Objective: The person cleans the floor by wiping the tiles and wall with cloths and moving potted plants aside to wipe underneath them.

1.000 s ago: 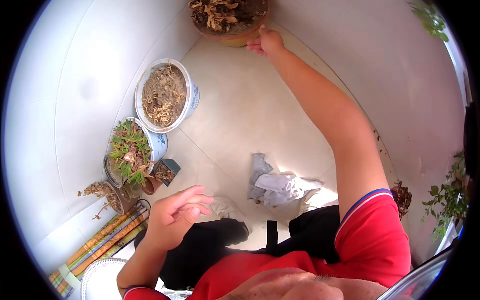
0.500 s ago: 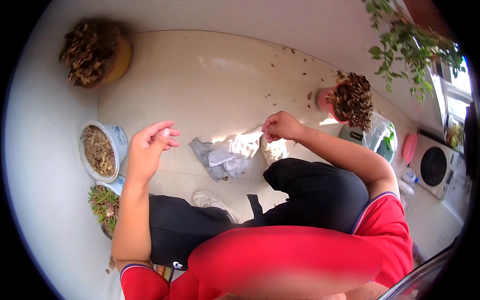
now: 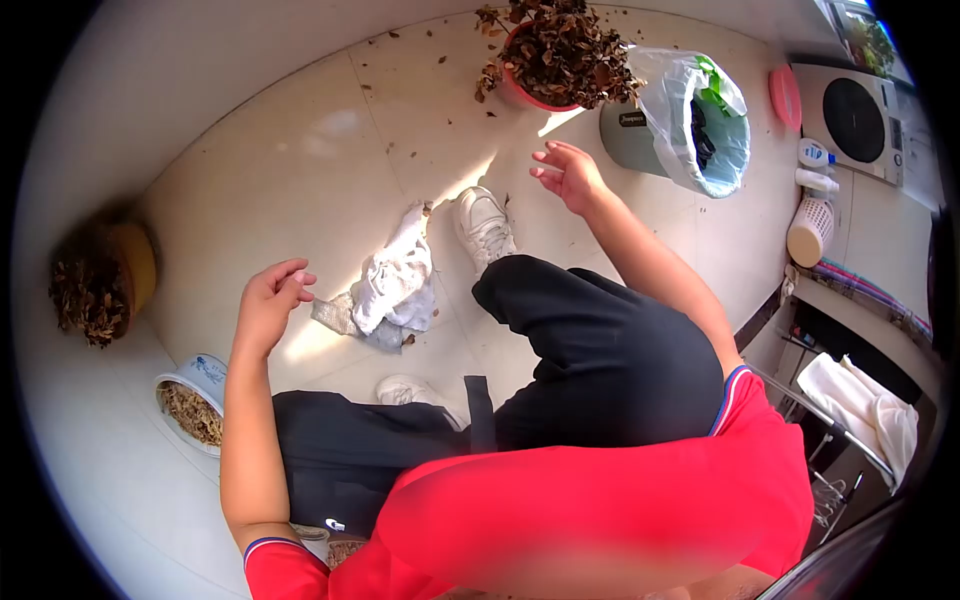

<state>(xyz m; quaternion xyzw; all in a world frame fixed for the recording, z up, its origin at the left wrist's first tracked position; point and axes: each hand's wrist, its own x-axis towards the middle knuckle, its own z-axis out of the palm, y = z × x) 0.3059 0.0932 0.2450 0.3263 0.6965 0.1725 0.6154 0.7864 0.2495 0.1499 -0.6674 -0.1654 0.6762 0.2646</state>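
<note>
My left hand (image 3: 270, 305) hovers over the floor at the left, its fingers apart and nothing in them. To its right, white and grey cloths (image 3: 392, 285) lie crumpled on the floor. Farther right and up, my right hand (image 3: 568, 177) is held with spread fingers, also with nothing in it. It is nearest to a red pot of dry brown leaves (image 3: 565, 55) and a grey-green bin (image 3: 640, 140) with a clear bag liner.
Another pot of dried leaves (image 3: 135, 270) stands at the far left, above a blue-and-white pot (image 3: 203, 375). My shoe (image 3: 484, 225) is beside the cloths. A washing machine (image 3: 850, 120), pink basin (image 3: 785, 98) and drying rack (image 3: 835, 425) are on the right.
The view has turned toward the right, bringing the bin and washing machine in. My right hand has left the large pot's rim and come over near the bin and the red pot.
</note>
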